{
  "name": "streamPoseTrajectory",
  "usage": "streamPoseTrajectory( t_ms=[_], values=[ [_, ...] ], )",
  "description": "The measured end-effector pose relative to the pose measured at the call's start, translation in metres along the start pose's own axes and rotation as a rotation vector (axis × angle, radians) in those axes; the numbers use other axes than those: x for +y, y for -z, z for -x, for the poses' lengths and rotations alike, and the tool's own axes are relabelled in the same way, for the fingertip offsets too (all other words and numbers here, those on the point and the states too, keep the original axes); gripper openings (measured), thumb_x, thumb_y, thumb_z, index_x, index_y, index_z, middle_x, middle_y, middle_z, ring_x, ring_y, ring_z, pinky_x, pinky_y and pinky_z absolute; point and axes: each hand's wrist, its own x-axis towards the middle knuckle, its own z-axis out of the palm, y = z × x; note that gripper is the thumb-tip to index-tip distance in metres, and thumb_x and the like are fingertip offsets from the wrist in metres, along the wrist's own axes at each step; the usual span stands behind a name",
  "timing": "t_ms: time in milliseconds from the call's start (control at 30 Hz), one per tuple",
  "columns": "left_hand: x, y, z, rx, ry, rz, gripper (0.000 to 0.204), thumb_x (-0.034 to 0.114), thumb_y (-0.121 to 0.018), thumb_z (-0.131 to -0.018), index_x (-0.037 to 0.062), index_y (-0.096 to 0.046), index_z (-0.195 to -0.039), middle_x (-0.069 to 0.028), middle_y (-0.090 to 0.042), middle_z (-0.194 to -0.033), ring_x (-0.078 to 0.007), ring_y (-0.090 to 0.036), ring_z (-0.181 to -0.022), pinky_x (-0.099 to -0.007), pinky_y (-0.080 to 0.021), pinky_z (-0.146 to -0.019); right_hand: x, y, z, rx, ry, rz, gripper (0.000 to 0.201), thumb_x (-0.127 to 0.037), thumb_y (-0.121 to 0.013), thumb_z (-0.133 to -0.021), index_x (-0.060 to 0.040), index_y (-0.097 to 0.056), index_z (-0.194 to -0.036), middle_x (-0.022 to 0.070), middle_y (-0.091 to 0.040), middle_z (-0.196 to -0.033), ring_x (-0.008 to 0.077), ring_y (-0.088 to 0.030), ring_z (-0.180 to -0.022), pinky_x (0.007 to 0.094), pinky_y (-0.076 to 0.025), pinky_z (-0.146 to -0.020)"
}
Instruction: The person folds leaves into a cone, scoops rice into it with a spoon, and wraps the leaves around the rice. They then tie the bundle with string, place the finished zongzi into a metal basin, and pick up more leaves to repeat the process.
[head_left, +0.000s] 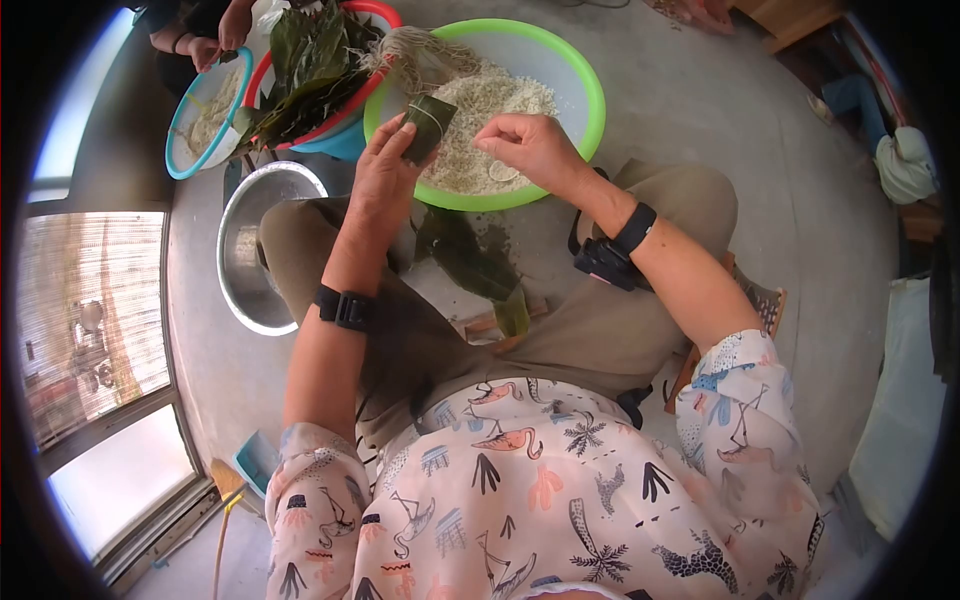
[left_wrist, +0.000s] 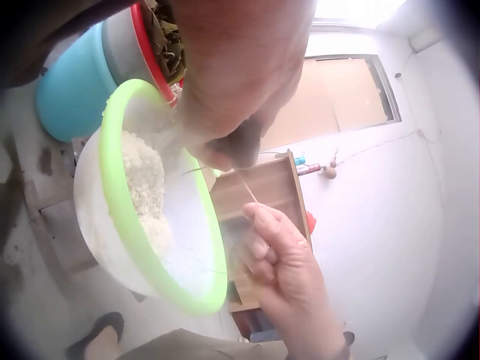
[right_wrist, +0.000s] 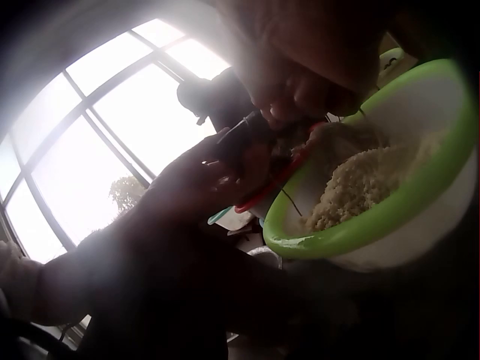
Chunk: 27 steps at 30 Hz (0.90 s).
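My left hand [head_left: 380, 185] grips a leaf-wrapped rice dumpling [head_left: 430, 122], a dark green packet with a pale string round it, over the left side of the rice basin. To its right, my right hand [head_left: 540, 150] pinches the string's free end between thumb and fingertips. In the left wrist view the string [left_wrist: 250, 191] runs taut from the dumpling to the right hand's fingertips. White rice [head_left: 470, 150] fills much of the green-rimmed basin [head_left: 597, 100] beneath both hands. A bundle of strings [head_left: 425, 55] lies at the basin's far left edge.
Left of the basin stands a red-rimmed tub [head_left: 392, 12] holding long green leaves [head_left: 310, 60]. A blue-rimmed basin [head_left: 172, 150] sits beyond, near another person's hands [head_left: 220, 35]. A metal bowl [head_left: 228, 270] is beside my left knee. Loose leaves [head_left: 470, 255] lie between my legs.
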Motion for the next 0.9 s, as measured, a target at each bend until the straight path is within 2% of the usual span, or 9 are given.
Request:
streamPoseTrajectory(
  t_ms=[133, 200, 300, 433, 533, 600, 733, 800, 900],
  values=[
    [0.002, 0.010, -0.001, 0.044, -0.029, -0.289, 0.034, 0.013, -0.060, -0.093, 0.0019, -0.052, -0.123, -0.0092, -0.062, -0.110, -0.0199, -0.062, -0.099, -0.0361, -0.050, -0.089, -0.007, 0.005, 0.003, 0.012, 0.243, 0.186, 0.012, -0.015, -0.064, -0.087, -0.0039, -0.065, -0.084, -0.0002, -0.056, -0.069, 0.0104, -0.055, -0.062, 0.0278, -0.043, -0.056],
    [0.002, 0.009, 0.001, -0.109, -0.103, -0.689, 0.037, 0.013, -0.065, -0.089, -0.0001, -0.055, -0.122, -0.0083, -0.065, -0.103, -0.0156, -0.062, -0.094, -0.0290, -0.050, -0.083, -0.012, 0.012, 0.003, 0.016, 0.387, 0.396, 0.008, -0.013, -0.065, -0.083, -0.0052, -0.066, -0.084, 0.0040, -0.056, -0.072, 0.0180, -0.058, -0.064, 0.0319, -0.045, -0.059],
    [-0.009, 0.001, 0.007, -0.180, -0.199, -1.014, 0.036, 0.012, -0.070, -0.082, 0.0006, -0.063, -0.116, -0.0086, -0.069, -0.093, -0.0133, -0.063, -0.087, -0.0271, -0.049, -0.078, -0.015, 0.019, 0.000, -0.002, 0.517, 0.514, 0.006, -0.011, -0.065, -0.080, -0.0054, -0.065, -0.083, 0.0051, -0.054, -0.073, 0.0216, -0.059, -0.067, 0.0333, -0.046, -0.060],
    [-0.005, -0.020, 0.024, -0.362, -0.134, -1.141, 0.037, 0.012, -0.071, -0.080, 0.0026, -0.065, -0.115, -0.0102, -0.069, -0.093, -0.0122, -0.062, -0.087, -0.0279, -0.049, -0.079, -0.006, 0.026, -0.011, -0.026, 0.508, 0.482, 0.006, -0.010, -0.066, -0.079, -0.0052, -0.065, -0.082, 0.0048, -0.056, -0.074, 0.0207, -0.058, -0.067, 0.0321, -0.046, -0.061],
    [0.003, -0.029, 0.032, -0.461, -0.044, -0.913, 0.037, 0.012, -0.069, -0.085, 0.0008, -0.060, -0.118, -0.0070, -0.066, -0.100, -0.0103, -0.059, -0.091, -0.0261, -0.047, -0.083, 0.000, 0.032, -0.018, -0.107, 0.324, 0.284, 0.008, -0.016, -0.064, -0.078, -0.0089, -0.066, -0.081, 0.0040, -0.060, -0.077, 0.0221, -0.060, -0.069, 0.0315, -0.048, -0.064],
    [0.005, -0.031, 0.033, -0.508, 0.014, -0.766, 0.037, 0.011, -0.068, -0.087, 0.0007, -0.057, -0.121, -0.0037, -0.063, -0.103, -0.0090, -0.057, -0.094, -0.0247, -0.046, -0.085, 0.008, 0.033, -0.023, -0.190, 0.124, -0.064, 0.008, -0.015, -0.063, -0.084, -0.0072, -0.066, -0.082, 0.0003, -0.058, -0.071, 0.0123, -0.055, -0.066, 0.0270, -0.045, -0.062],
    [0.000, -0.025, 0.025, -0.352, 0.090, -0.173, 0.026, 0.014, -0.062, -0.092, 0.0070, -0.051, -0.115, -0.0047, -0.062, -0.108, -0.0153, -0.060, -0.097, -0.0298, -0.046, -0.089, 0.012, 0.021, -0.019, -0.212, -0.173, -0.428, 0.011, -0.013, -0.060, -0.090, -0.0047, -0.067, -0.087, -0.0033, -0.056, -0.066, 0.0042, -0.050, -0.063, 0.0233, -0.043, -0.060],
    [-0.004, -0.025, 0.022, -0.250, 0.105, 0.113, 0.020, 0.015, -0.060, -0.094, 0.0091, -0.052, -0.111, -0.0060, -0.062, -0.109, -0.0190, -0.061, -0.098, -0.0327, -0.047, -0.089, 0.005, 0.006, -0.012, -0.142, -0.114, -0.320, 0.011, -0.013, -0.061, -0.090, -0.0045, -0.067, -0.089, -0.0032, -0.057, -0.067, 0.0050, -0.050, -0.062, 0.0236, -0.043, -0.059],
    [-0.011, -0.021, 0.015, -0.093, 0.070, 0.140, 0.019, 0.016, -0.062, -0.093, 0.0084, -0.051, -0.107, -0.0059, -0.061, -0.103, -0.0187, -0.060, -0.096, -0.0364, -0.047, -0.085, 0.004, -0.006, -0.009, -0.047, -0.057, -0.172, 0.016, -0.019, -0.064, -0.088, -0.0041, -0.066, -0.093, -0.0019, -0.058, -0.069, 0.0054, -0.052, -0.064, 0.0241, -0.043, -0.060]
  ],
)
